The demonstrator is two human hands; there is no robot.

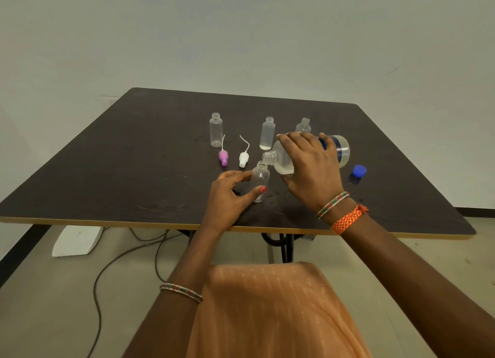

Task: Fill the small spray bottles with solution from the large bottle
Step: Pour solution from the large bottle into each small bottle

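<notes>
Four small clear spray bottles: one (216,129), a second (267,133), a third (303,126) and a fourth (260,180). One large bottle (281,160). Two spray pump heads: one purple (223,157), one white (243,158). One blue cap (359,170). One dark desk (134,156).

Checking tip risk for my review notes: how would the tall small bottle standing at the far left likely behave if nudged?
The far-left bottle looks empty and clear, so probably light. Tall and narrow on the table, it would likely tip easily. Being round, it might then roll.
</notes>
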